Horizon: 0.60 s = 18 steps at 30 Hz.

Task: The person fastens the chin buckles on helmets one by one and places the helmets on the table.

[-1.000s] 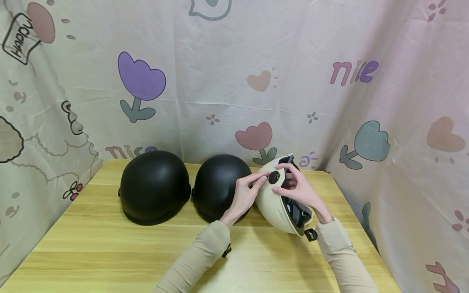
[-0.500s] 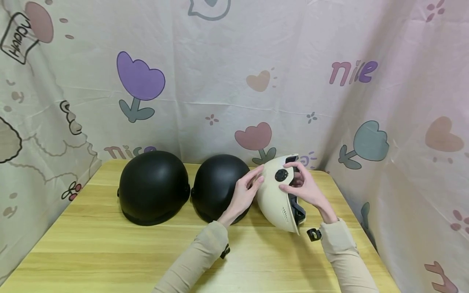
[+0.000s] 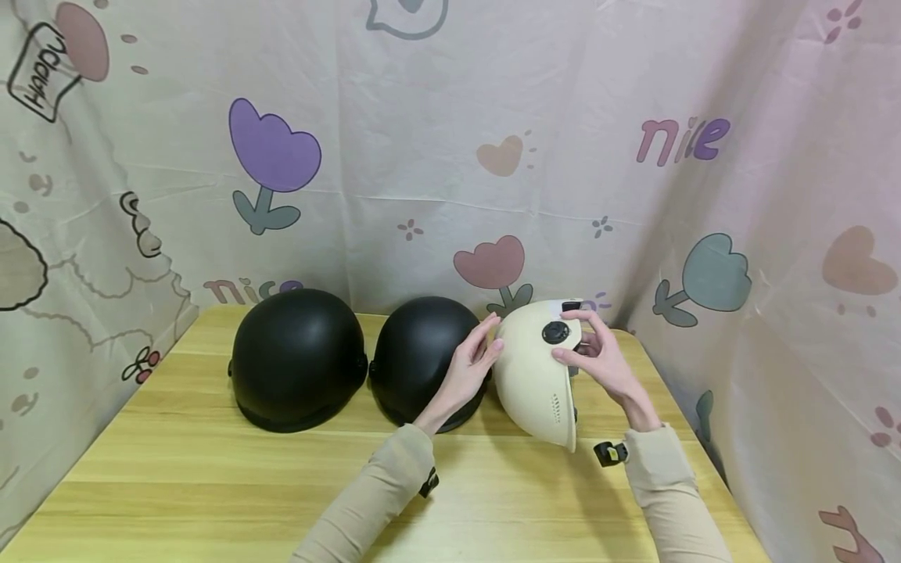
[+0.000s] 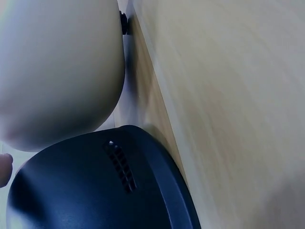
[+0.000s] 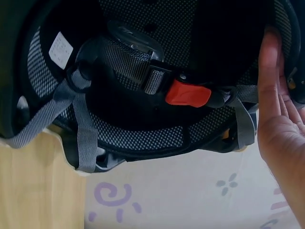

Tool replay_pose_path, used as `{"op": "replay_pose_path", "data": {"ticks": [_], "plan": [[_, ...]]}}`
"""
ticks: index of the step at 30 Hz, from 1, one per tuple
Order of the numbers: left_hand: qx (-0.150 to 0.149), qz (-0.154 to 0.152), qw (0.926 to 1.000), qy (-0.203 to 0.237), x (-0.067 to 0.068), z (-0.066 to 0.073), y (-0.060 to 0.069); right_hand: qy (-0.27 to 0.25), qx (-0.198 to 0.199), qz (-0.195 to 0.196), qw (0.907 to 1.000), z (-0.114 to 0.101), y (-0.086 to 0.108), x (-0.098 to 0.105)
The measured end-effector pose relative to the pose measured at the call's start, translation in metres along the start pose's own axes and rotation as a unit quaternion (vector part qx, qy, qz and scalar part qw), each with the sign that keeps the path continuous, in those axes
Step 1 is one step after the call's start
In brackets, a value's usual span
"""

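Observation:
A cream helmet (image 3: 531,375) is tipped on its side at the right of the head view, its opening facing right. My right hand (image 3: 601,360) grips its rim, thumb on the shell below a black round disc (image 3: 555,332) and fingers reaching inside. In the right wrist view, that hand (image 5: 281,109) lies along the padded interior, beside grey straps (image 5: 86,133) and a red buckle (image 5: 188,93). My left hand (image 3: 464,375), its fingers nearly straight, is at the helmet's crown; whether it presses there is hard to tell. Behind that hand stands a black helmet (image 3: 415,360).
Another, larger black helmet (image 3: 299,360) stands upright at the left, close beside the middle one. All are on a wooden table (image 3: 211,493). A printed cloth (image 3: 394,156) hangs behind the table and along both sides.
The cream helmet has turned so its opening and inner straps have swung out of the head view. My right hand moved right with the rim; my left hand shifted slightly left.

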<state>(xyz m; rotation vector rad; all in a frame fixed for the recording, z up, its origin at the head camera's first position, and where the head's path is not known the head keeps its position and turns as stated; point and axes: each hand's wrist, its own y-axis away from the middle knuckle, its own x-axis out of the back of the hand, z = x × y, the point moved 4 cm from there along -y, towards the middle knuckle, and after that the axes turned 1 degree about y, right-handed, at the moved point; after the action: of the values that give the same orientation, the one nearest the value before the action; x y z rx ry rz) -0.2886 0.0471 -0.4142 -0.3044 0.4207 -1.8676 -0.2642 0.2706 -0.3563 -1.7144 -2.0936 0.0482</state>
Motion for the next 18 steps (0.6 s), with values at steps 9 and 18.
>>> {"op": "replay_pose_path", "data": {"ticks": [9,18], "plan": [[0.022,-0.032,0.9992,0.01,-0.002,-0.001,0.003,-0.168,0.005,-0.009,0.9857,0.005,0.002,0.014],[0.041,-0.048,0.998,0.008,-0.004,-0.007,0.006,-0.301,0.005,0.004,0.9536,0.016,0.007,0.029]]}}
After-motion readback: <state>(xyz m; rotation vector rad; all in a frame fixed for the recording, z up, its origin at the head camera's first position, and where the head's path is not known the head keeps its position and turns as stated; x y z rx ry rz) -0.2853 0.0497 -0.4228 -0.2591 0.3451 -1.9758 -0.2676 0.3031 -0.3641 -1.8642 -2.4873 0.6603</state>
